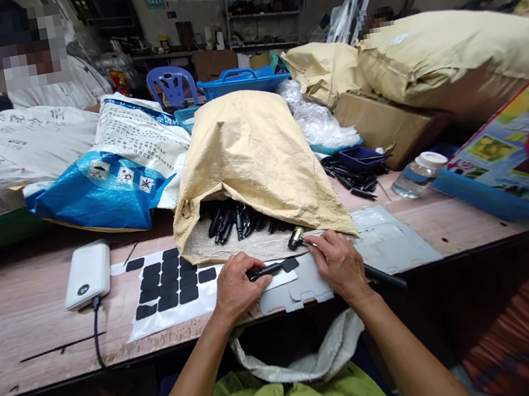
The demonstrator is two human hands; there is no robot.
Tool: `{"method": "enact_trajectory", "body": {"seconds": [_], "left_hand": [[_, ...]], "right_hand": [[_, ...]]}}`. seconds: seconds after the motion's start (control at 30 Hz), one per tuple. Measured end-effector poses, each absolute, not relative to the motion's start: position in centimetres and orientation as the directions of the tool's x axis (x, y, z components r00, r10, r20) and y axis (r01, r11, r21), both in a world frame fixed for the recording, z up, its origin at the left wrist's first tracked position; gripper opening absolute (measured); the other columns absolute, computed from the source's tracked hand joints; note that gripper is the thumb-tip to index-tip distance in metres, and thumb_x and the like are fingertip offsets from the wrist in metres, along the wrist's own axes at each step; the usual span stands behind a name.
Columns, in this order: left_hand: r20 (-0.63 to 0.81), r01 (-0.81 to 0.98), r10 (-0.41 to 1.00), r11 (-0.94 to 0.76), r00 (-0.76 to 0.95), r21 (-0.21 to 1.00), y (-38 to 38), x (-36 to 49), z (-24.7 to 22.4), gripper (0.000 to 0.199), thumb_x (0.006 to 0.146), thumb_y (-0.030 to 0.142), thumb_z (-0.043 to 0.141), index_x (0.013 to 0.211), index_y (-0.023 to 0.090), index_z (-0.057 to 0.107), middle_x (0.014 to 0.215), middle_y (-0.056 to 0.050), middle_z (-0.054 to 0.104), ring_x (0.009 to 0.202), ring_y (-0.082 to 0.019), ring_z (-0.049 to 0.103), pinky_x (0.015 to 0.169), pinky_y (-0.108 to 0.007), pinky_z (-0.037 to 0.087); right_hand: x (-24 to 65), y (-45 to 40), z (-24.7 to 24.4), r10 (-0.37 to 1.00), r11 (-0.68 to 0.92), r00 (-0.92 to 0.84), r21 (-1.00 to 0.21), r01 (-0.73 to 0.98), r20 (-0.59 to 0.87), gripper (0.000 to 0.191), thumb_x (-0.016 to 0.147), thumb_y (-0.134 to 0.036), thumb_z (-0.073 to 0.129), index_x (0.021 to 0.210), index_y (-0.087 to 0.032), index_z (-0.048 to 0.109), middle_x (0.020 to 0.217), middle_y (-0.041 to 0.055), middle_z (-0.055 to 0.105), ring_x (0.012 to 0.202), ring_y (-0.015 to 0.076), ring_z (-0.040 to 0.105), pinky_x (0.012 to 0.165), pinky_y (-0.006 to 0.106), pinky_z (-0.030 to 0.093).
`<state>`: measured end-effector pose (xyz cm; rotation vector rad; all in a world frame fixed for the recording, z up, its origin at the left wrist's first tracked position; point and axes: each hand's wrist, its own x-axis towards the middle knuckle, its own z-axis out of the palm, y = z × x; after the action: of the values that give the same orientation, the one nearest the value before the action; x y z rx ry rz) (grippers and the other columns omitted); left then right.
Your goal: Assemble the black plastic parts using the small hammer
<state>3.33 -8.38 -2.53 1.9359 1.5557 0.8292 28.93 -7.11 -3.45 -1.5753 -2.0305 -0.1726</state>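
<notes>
Set close to the front edge of the wood-grained table (22,299), with wood showing at far left and again at right, beside the grey sheet (392,234). Just below that edge, gaping over the lap, a white sack (323,365). Hemmed in directly ahead by a large yellow sack (251,153), mouth turned toward the hands and showing a heap of black parts (234,222). Flanked on the left by a white sheet of black patches (170,285), then a white power bank (87,275) with its cable (97,334) trailing over the edge. Crowded further back on that side by a blue-and-white sack (113,172). Toward the right, more loose black pieces (342,178), a clear bottle (416,176) with a white cap, and a blue tray (492,194) under a colourful bag (493,139). Pinched between thumb and fingers of the left hand (238,283), a slim black piece (267,270), pointing right, with its tip near a single dark patch (290,265); cannot tell whether touching. Closed round the shaft in the right hand (339,266), a hammer-like tool (296,239), head up by the sack's mouth, black handle slanting out rightward beneath the palm.
</notes>
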Motion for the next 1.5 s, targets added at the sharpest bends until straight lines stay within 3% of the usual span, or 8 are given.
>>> {"method": "enact_trajectory", "body": {"seconds": [0.4,0.6,0.7,0.9,1.1,1.27,1.37,1.5], "left_hand": [[0.123,0.661,0.974,-0.221,0.192,0.717,-9.1,3.5,-1.4,0.010,0.076,0.025,0.076,0.086,0.022,0.073,0.086,-0.002,0.066,0.090,-0.021,0.060,0.081,-0.032,0.043],[-0.077,0.561,0.853,-0.268,0.516,0.783,-14.7,5.1,0.9,0.012,0.089,0.035,0.066,0.098,0.028,0.070,0.094,0.001,0.071,0.088,-0.018,0.064,0.075,-0.028,0.043],[-0.261,0.692,0.806,-0.235,0.531,0.682,-17.3,6.2,-0.5,0.015,0.091,0.037,0.060,0.099,0.028,0.069,0.096,-0.002,0.074,0.092,-0.023,0.068,0.076,-0.031,0.045],[-0.468,0.911,0.835,-0.088,0.288,0.403,-18.6,7.1,-6.3,0.026,0.092,0.031,0.051,0.102,0.020,0.072,0.103,-0.017,0.076,0.100,-0.036,0.072,0.081,-0.044,0.051],[-0.367,0.839,0.873,-0.082,0.321,0.538,-18.9,6.9,-4.7,0.033,0.086,0.036,0.062,0.116,0.026,0.071,0.107,-0.012,0.076,0.101,-0.033,0.071,0.084,-0.040,0.051],[-0.242,0.651,0.871,-0.112,0.429,0.751,-15.3,6.3,1.3,0.025,0.091,0.043,0.058,0.091,0.026,0.076,0.077,-0.001,0.075,0.069,-0.019,0.066,0.061,-0.027,0.044],[-0.112,0.657,0.982,-0.016,0.154,0.754,-10.2,4.9,2.9,0.028,0.092,0.042,0.055,0.092,0.022,0.075,0.079,-0.002,0.075,0.067,-0.018,0.065,0.061,-0.027,0.044],[0.028,0.804,0.971,0.181,-0.238,0.566,-3.4,3.2,2.5,0.028,0.090,0.040,0.058,0.098,0.020,0.076,0.085,-0.009,0.076,0.081,-0.025,0.068,0.069,-0.032,0.046]], "right_hand": [[28.9,-7.2,-3.6,0.853,0.291,-0.138,-0.238,0.927,0.503,0.026,0.101,-0.027,0.053,0.118,-0.025,0.071,0.093,0.0052,0.062,0.090,0.0213,0.053,0.083,0.032,0.040],[28.9,-7.1,-3.6,0.861,0.279,-0.136,-0.230,0.932,0.491,0.025,0.100,-0.028,0.054,0.118,-0.025,0.071,0.093,0.0053,0.062,0.090,0.0213,0.053,0.083,0.032,0.040],[28.9,-7.1,-3.7,0.857,0.281,-0.137,-0.229,0.932,0.496,0.025,0.100,-0.028,0.054,0.117,-0.025,0.072,0.092,0.0050,0.062,0.089,0.0210,0.053,0.082,0.032,0.040],[28.9,-7.1,-3.7,0.857,0.283,-0.138,-0.230,0.931,0.496,0.025,0.101,-0.028,0.053,0.118,-0.025,0.071,0.093,0.0053,0.062,0.090,0.0214,0.053,0.082,0.032,0.040],[28.8,-7.2,-3.7,0.855,0.291,-0.142,-0.235,0.927,0.499,0.025,0.101,-0.028,0.052,0.117,-0.024,0.071,0.093,0.0061,0.062,0.090,0.0218,0.053,0.082,0.033,0.040],[28.8,-7.3,-3.7,0.862,0.277,-0.137,-0.226,0.934,0.488,0.026,0.102,-0.029,0.051,0.119,-0.025,0.071,0.094,0.0058,0.062,0.091,0.0220,0.053,0.084,0.033,0.040],[28.8,-7.2,-3.6,0.863,0.277,-0.135,-0.234,0.932,0.487,0.026,0.101,-0.028,0.052,0.118,-0.025,0.071,0.094,0.0056,0.062,0.091,0.0221,0.053,0.084,0.032,0.040],[28.9,-7.1,-3.6,0.857,0.289,-0.140,-0.239,0.927,0.495,0.025,0.100,-0.028,0.052,0.117,-0.024,0.071,0.094,0.0058,0.062,0.091,0.0221,0.054,0.084,0.032,0.040]]}}
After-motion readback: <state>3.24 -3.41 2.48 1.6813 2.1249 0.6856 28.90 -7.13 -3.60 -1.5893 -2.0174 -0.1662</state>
